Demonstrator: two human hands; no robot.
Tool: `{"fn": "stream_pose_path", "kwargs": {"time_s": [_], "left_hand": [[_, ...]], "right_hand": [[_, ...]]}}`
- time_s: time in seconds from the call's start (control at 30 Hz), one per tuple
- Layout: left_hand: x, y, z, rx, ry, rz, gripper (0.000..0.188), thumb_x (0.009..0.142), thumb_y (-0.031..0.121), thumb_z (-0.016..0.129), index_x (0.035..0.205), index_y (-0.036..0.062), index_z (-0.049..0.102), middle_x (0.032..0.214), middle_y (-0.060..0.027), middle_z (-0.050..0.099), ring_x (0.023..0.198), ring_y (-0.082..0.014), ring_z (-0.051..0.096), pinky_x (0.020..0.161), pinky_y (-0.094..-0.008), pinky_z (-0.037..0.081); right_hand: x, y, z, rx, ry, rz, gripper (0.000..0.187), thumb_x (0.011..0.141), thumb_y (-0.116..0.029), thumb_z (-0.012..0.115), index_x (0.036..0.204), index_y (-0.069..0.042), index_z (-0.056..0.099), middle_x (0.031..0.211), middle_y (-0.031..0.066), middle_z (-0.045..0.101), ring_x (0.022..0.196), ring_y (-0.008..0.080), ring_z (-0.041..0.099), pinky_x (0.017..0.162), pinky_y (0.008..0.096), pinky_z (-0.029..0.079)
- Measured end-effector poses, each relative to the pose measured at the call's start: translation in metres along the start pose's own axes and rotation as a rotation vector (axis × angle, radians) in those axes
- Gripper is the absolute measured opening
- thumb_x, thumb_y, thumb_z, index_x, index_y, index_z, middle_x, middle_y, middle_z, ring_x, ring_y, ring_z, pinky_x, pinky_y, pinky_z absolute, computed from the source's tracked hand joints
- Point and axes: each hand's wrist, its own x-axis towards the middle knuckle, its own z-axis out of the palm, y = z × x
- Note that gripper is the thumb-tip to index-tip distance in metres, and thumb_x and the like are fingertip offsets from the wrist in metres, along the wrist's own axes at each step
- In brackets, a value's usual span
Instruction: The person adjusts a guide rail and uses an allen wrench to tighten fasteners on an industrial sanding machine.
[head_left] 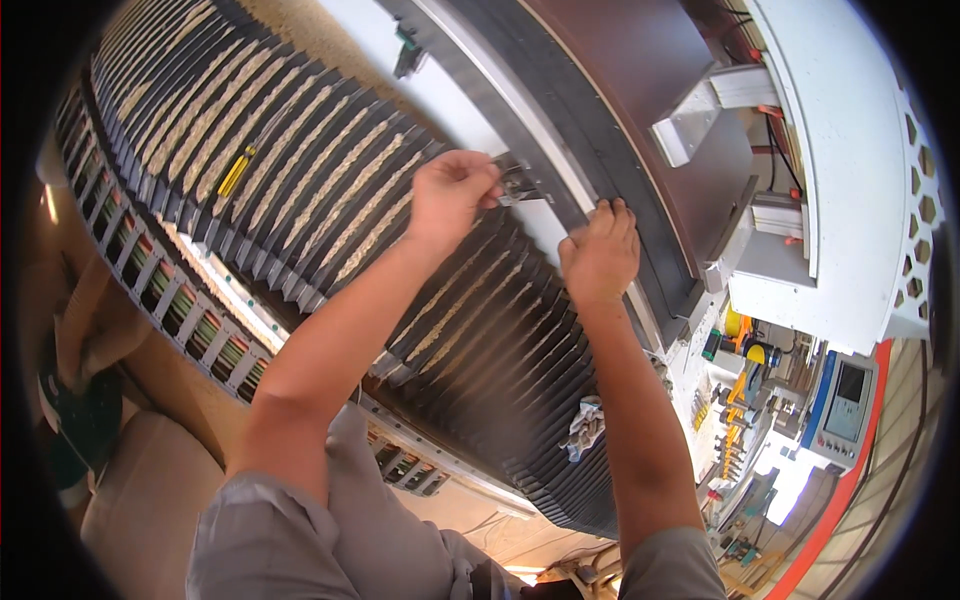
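My left hand (452, 200) is closed in a pinch at the near edge of a small dark metal bracket (520, 184). What sits between its fingertips is hidden. The bracket lies against the side of a long dark beam with a bright metal rail (555, 150). Further along that beam, to the right, my right hand (603, 250) rests with its fingers laid flat over the rail and the black strip beside it. Below both hands spreads a pleated black bellows cover (330, 180), its folds filled with pale chips.
On the bellows lie a yellow-and-black tool (236, 172) and a crumpled rag (584, 428). A cable chain (190, 320) curves along the left. A white machine housing (850, 130) stands at right, above a bench with yellow-handled tools (735, 415) and a blue-and-grey instrument (845, 405).
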Motion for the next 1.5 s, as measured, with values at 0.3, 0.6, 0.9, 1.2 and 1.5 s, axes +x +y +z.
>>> {"fn": "stream_pose_path", "kwargs": {"time_s": [0.3, 0.6, 0.9, 1.2, 1.5], "left_hand": [[0.009, -0.028, 0.029, -0.023, -0.009, -0.014, 0.009, 0.089, 0.000, 0.068, 0.095, -0.0054, 0.065, 0.084, -0.0098, 0.068, 0.072, -0.0153, 0.067, 0.065, -0.0253, 0.056], [0.008, -0.028, 0.036, -0.025, 0.014, -0.029, 0.008, 0.090, -0.001, 0.066, 0.096, -0.0054, 0.063, 0.083, -0.0092, 0.067, 0.070, -0.0155, 0.066, 0.064, -0.0263, 0.056], [0.009, -0.033, 0.040, 0.034, 0.065, 0.035, 0.013, 0.092, 0.004, 0.065, 0.097, -0.0070, 0.060, 0.080, -0.0091, 0.065, 0.065, -0.0132, 0.063, 0.060, -0.0255, 0.054], [0.001, -0.025, 0.045, -0.254, 0.106, -0.221, 0.005, 0.092, 0.006, 0.065, 0.091, 0.0019, 0.062, 0.083, -0.0070, 0.066, 0.069, -0.0154, 0.064, 0.066, -0.0279, 0.056], [0.001, -0.025, 0.040, -0.241, 0.125, -0.250, 0.012, 0.091, 0.013, 0.070, 0.090, 0.0030, 0.063, 0.082, -0.0054, 0.067, 0.068, -0.0141, 0.064, 0.065, -0.0268, 0.056]], "right_hand": [[-0.005, 0.004, 0.009, -0.054, 0.032, 0.009, 0.057, 0.073, -0.016, 0.067, 0.124, 0.000, 0.049, 0.131, 0.0228, 0.052, 0.123, 0.0414, 0.050, 0.105, 0.0469, 0.040], [-0.004, 0.007, 0.007, -0.003, 0.010, 0.021, 0.055, 0.073, -0.016, 0.067, 0.123, -0.002, 0.048, 0.132, 0.0240, 0.050, 0.123, 0.0420, 0.048, 0.105, 0.0483, 0.039], [-0.003, 0.003, 0.005, -0.003, -0.001, 0.015, 0.056, 0.073, -0.015, 0.067, 0.123, 0.000, 0.048, 0.132, 0.0240, 0.050, 0.124, 0.0424, 0.047, 0.106, 0.0474, 0.038], [-0.004, -0.001, 0.005, -0.023, 0.028, 0.015, 0.056, 0.072, -0.014, 0.067, 0.123, 0.000, 0.048, 0.132, 0.0243, 0.050, 0.124, 0.0430, 0.048, 0.105, 0.0476, 0.040], [-0.002, 0.001, 0.006, -0.023, 0.055, 0.008, 0.054, 0.072, -0.014, 0.066, 0.121, 0.001, 0.050, 0.129, 0.0248, 0.052, 0.121, 0.0436, 0.051, 0.103, 0.0489, 0.041]]}}
